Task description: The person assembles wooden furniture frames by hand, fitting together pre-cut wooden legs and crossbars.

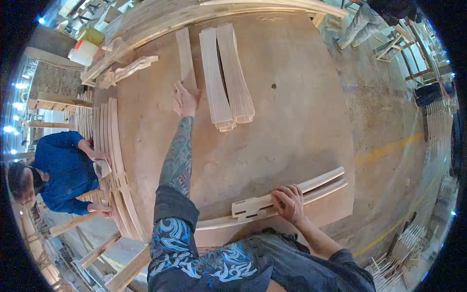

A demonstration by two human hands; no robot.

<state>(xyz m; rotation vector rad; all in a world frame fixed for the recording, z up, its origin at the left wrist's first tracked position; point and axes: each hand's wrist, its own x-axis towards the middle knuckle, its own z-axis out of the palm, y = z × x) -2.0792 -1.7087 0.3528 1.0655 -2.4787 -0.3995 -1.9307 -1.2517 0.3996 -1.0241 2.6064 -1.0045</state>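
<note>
My left hand [186, 99], on a stretched-out tattooed arm, is closed on the near end of a thin, slightly curved wooden slat [185, 53] lying on the board. Just right of it lie two stacks of similar slats, a left stack [214, 78] and a right stack [235, 73]. Close to my body, my right hand [289, 202] is wrapped round a pale wooden post [245, 207] with slots cut in its wider end. A second curved wooden post [214, 223] runs alongside it, nearer to me. My right fingertips are partly hidden.
The large brown worktable [292, 126] carries all this. At left, a co-worker in a blue top [65, 165] handles long wooden pieces [115, 141]. Long boards [160, 24] line the far edge, near a white container [83, 52]. Another person [362, 24] stands far right.
</note>
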